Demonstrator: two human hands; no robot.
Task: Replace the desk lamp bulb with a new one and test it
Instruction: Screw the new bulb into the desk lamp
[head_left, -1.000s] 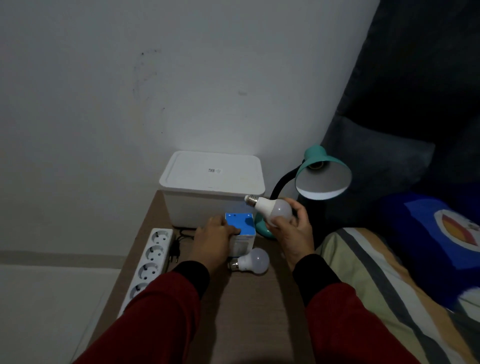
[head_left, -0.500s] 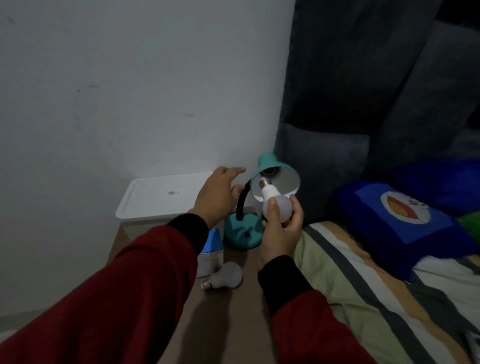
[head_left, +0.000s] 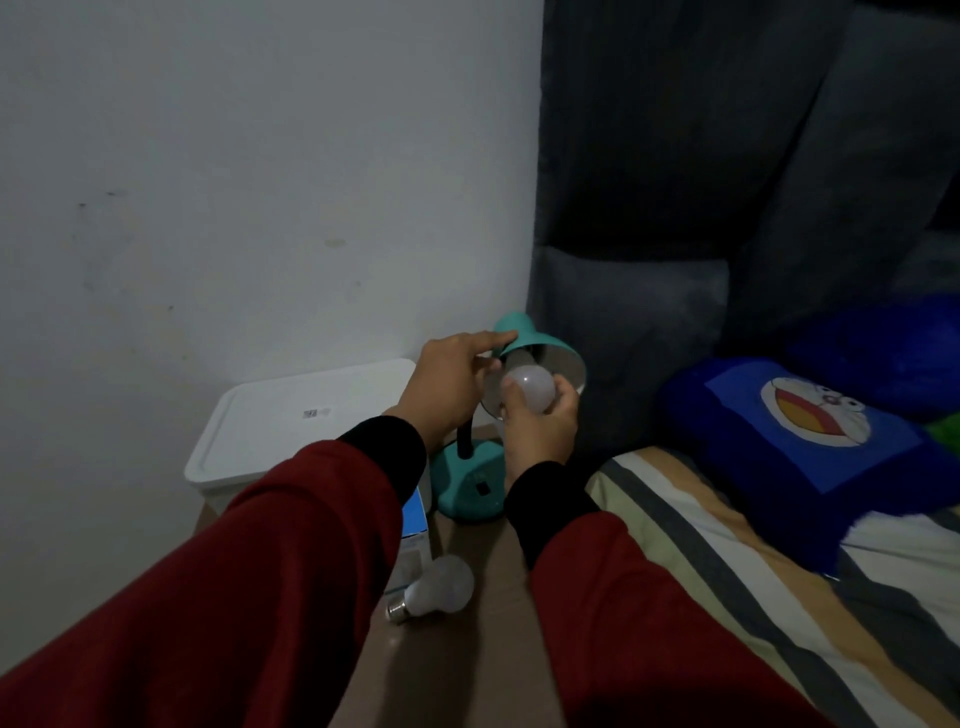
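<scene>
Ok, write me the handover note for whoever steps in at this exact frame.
Left hand: steadying the teal lamp shade at its top.
Right hand: grip closed on the bulb, its base pointing into the shade; whether it is seated is hidden.
Second bulb lies loose on the table, beside the blue box.
Done: lamp has no old bulb in it.
Left: finish screwing in, then switch on at the lamp base and test.
</scene>
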